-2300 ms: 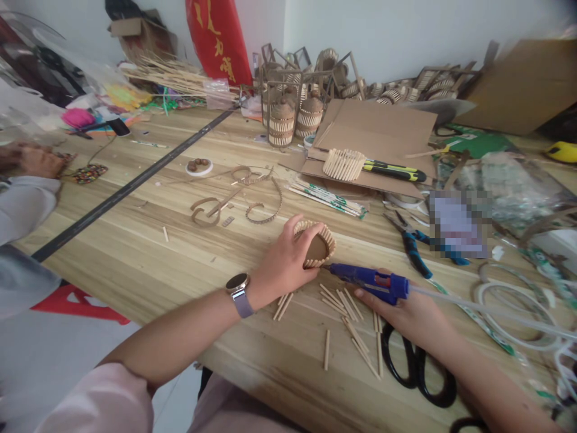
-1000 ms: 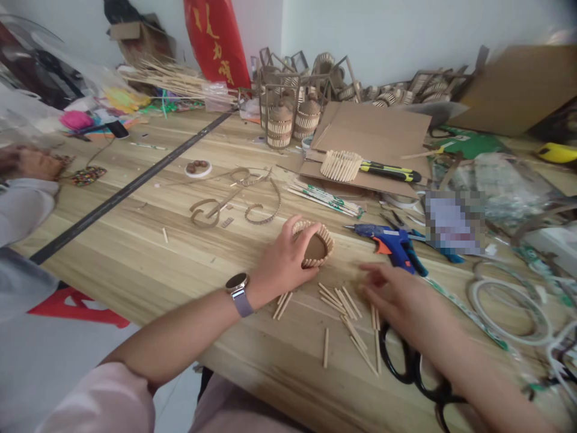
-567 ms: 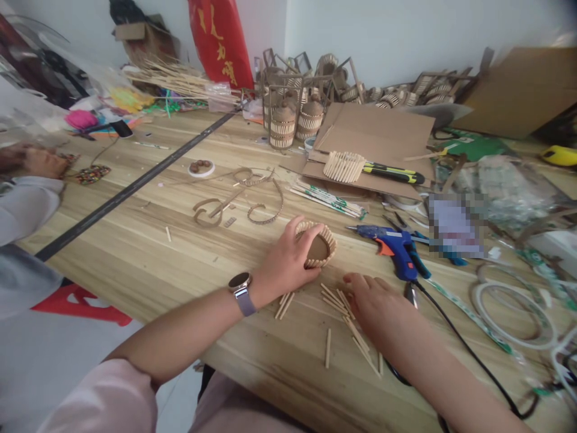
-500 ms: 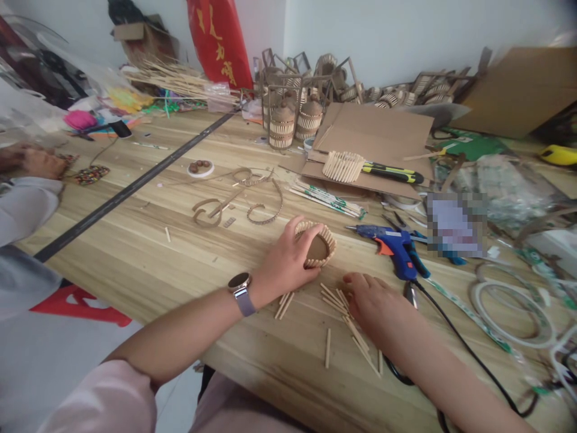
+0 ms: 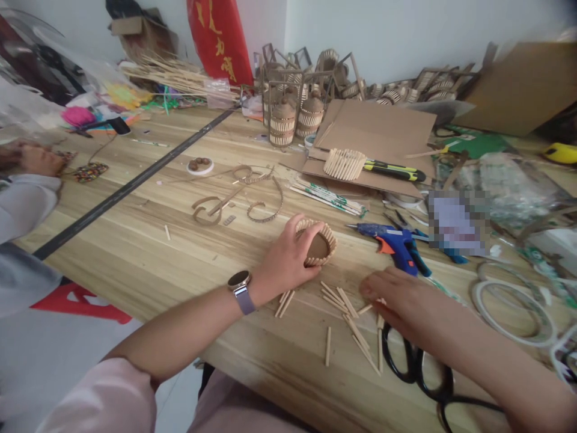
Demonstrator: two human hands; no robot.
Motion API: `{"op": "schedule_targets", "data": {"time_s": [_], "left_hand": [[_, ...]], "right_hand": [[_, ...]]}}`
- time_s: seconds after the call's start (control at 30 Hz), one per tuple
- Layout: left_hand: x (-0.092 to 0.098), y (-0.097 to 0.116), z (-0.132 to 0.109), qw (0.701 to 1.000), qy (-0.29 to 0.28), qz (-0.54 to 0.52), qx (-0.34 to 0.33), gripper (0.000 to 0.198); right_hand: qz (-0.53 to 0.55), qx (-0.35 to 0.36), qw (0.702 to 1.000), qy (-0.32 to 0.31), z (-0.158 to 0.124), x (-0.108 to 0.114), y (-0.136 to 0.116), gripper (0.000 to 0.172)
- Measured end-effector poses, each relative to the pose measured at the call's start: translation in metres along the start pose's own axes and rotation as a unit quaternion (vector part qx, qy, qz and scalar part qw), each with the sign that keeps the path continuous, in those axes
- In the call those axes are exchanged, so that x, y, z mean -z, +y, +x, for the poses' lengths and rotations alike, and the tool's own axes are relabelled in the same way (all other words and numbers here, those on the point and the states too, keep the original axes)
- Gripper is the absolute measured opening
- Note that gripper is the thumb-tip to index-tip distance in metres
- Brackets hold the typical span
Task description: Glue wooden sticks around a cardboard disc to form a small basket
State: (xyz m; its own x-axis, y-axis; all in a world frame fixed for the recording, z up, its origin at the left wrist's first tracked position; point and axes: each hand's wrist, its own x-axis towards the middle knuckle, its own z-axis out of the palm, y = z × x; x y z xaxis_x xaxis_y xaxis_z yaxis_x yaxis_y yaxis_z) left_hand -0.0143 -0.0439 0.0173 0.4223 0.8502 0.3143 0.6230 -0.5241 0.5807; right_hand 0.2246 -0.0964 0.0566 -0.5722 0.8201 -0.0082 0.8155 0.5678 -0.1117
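Observation:
My left hand (image 5: 293, 252) is closed around the near left side of a small round cup of upright wooden sticks (image 5: 331, 249) with a brown bottom. It rests on the table. Right of it, my right hand (image 5: 392, 294) hovers with curled fingers, back upward; its fingertips are partly hidden, and I cannot see what they hold. Loose short wooden sticks (image 5: 356, 331) lie just left of and below that hand, and a few more sticks (image 5: 285, 304) are by my left wrist. A blue glue gun (image 5: 396, 243) lies just beyond my right hand.
Black-handled scissors (image 5: 419, 367) lie under my right forearm. Behind are curled brown strips (image 5: 265, 210), a cardboard sheet (image 5: 374, 129) bearing a yellow-black cutter (image 5: 394, 170), and finished stick lanterns (image 5: 283, 123). Tape rings (image 5: 514, 310) sit right. Another person's hands (image 5: 38, 159) work at far left.
My right hand has moved right and slightly up, away from the loose sticks toward the glue gun, its fingers more curled. The scissors' handles now show. My left hand stays on the stick cup.

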Motion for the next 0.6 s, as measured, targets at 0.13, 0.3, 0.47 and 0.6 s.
{"op": "schedule_targets", "data": {"time_s": [0.13, 0.3, 0.47, 0.6], "left_hand": [[-0.001, -0.001, 0.000, 1.000, 0.002, 0.004, -0.004, 0.083], [-0.001, -0.002, -0.001, 1.000, 0.007, 0.018, -0.009, 0.081], [-0.001, -0.001, -0.001, 1.000, 0.007, 0.012, -0.009, 0.081], [0.000, -0.001, 0.000, 1.000, 0.001, 0.015, -0.009, 0.083]], "right_hand": [[0.039, 0.013, 0.994, -0.098, 0.004, 0.006, -0.009, 0.028], [0.047, -0.017, 0.990, -0.132, 0.011, -0.003, -0.015, 0.025], [0.025, -0.030, 0.992, -0.118, 0.011, -0.003, -0.012, 0.020], [0.051, 0.001, 0.996, -0.066, 0.008, 0.002, -0.002, 0.019]]}}
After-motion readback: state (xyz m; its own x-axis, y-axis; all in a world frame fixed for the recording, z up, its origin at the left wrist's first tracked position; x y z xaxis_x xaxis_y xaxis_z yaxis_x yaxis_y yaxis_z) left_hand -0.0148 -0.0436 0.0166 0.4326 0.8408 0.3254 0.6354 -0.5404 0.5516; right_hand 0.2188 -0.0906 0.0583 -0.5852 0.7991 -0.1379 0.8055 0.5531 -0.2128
